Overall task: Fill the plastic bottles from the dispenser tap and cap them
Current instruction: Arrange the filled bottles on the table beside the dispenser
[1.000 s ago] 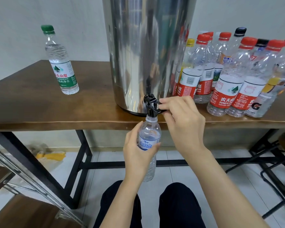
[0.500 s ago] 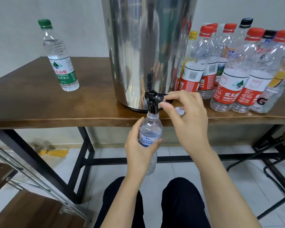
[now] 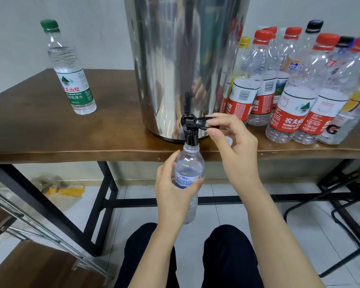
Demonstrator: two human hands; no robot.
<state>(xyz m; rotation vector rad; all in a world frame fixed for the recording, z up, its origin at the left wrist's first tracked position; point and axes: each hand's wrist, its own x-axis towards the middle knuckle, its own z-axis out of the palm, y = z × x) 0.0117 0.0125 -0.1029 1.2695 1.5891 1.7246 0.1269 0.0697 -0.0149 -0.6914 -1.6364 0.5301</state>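
While my left hand [image 3: 176, 196] grips the bottle [image 3: 190, 161] under the tap [image 3: 190, 134] to catch water, fingers [image 3: 218, 118] of my right hand [image 3: 233, 146] pinch the lever [image 3: 199, 121]. Its cap [image 3: 229, 140] lies on the desk [image 3: 50, 138].

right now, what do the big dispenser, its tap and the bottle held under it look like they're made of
The dispenser looks like polished metal, likely stainless steel: its wall shows mirror-like reflections. The tap seems to be black plastic, slightly glossy, with moulded shapes. The bottle is thin clear plastic, see-through, with a printed blue label.
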